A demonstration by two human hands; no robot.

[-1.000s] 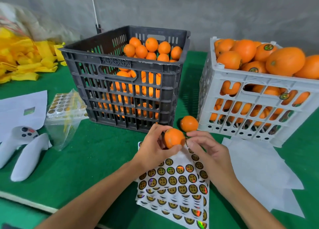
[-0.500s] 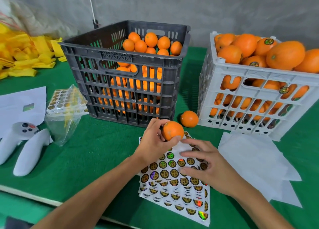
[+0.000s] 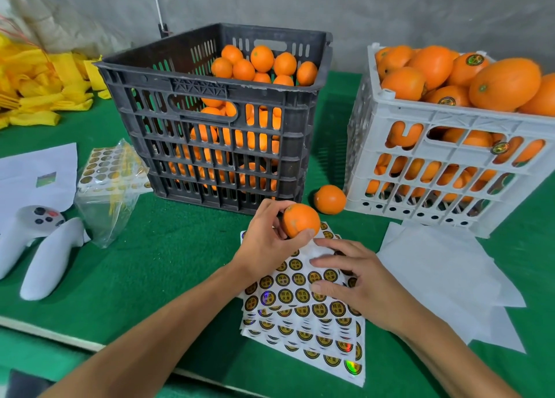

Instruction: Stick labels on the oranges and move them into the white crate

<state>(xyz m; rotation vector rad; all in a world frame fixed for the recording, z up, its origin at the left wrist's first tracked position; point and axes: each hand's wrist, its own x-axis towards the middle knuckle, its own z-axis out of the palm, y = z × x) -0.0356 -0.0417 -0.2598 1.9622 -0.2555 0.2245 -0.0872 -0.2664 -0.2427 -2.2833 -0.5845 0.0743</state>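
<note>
Orange held up, fingers on the labels.
My left hand gripped an orange just above the label sheets; my right hand lay spread, empty, on them. Beyond it stood the white crate, a loose orange between.

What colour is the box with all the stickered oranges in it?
White. The white crate on the right shows clearly in the head view.
</note>
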